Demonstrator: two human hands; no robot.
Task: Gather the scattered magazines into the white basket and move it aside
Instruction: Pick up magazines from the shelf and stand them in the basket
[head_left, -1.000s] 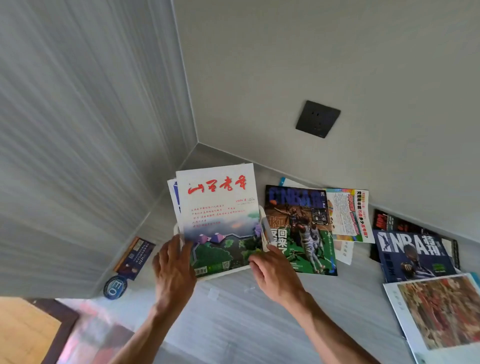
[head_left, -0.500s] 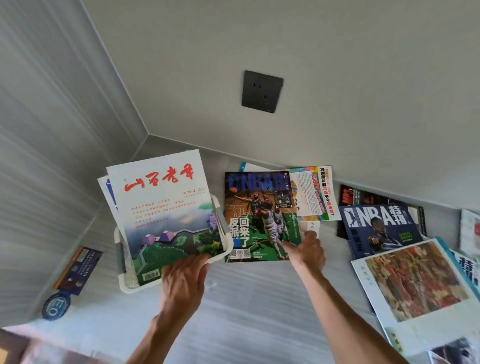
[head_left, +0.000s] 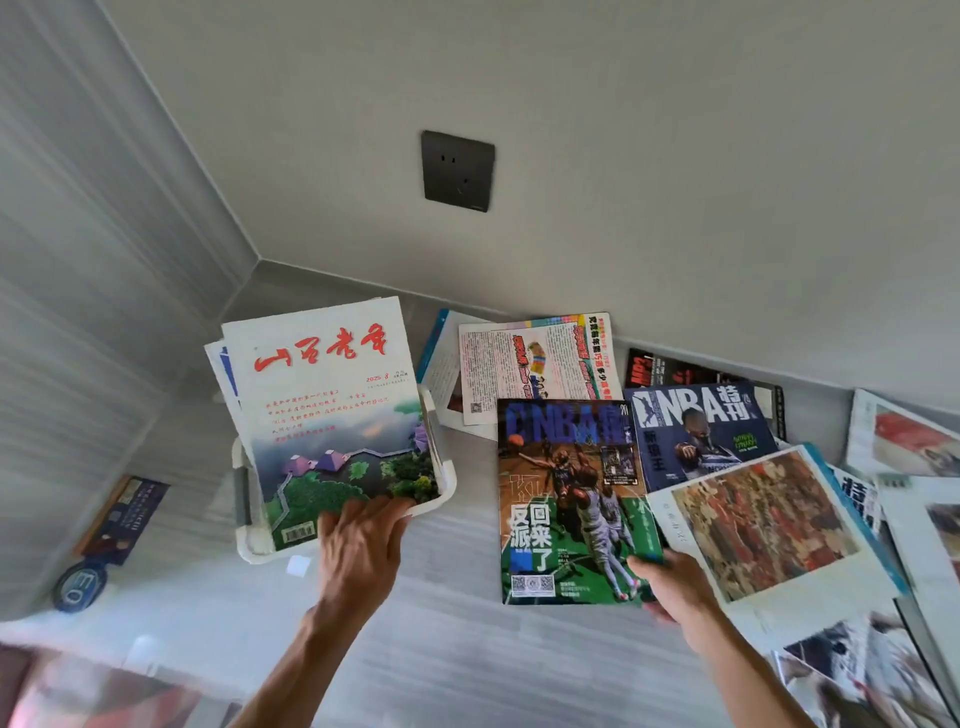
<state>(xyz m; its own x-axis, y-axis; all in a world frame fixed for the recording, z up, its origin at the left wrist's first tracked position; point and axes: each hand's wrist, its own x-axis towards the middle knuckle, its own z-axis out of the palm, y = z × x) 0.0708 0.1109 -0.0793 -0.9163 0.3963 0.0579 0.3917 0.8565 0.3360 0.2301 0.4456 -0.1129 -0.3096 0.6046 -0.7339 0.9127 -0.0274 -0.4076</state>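
My left hand (head_left: 363, 551) rests on the near rim of the white plastic basket (head_left: 447, 483), fingers curled over the bottom edge of the white magazine with red calligraphy and a landscape picture (head_left: 332, 415), which stands tilted in the basket with other issues behind it. The basket sits on the pale grey wood-grain surface (head_left: 441, 649) near the corner of the grey walls. My right hand (head_left: 670, 587) pinches the lower right corner of the green basketball magazine with a court scene (head_left: 566, 499), thumb on the cover, fingers beneath it; this magazine lies to the right of the basket, apart from it. Behind it lies a white leaflet with dense red and black print (head_left: 540, 364). To its right lie a dark blue basketball magazine with large white letters (head_left: 696, 431) and, overlapping that, a large white-bordered magazine with a reddish painting (head_left: 763, 525). More magazines spread along the right edge, blurred. A dark square wall socket (head_left: 457, 170) sits on the rear wall. A dark card and a round blue badge (head_left: 80, 587) lie at far left.
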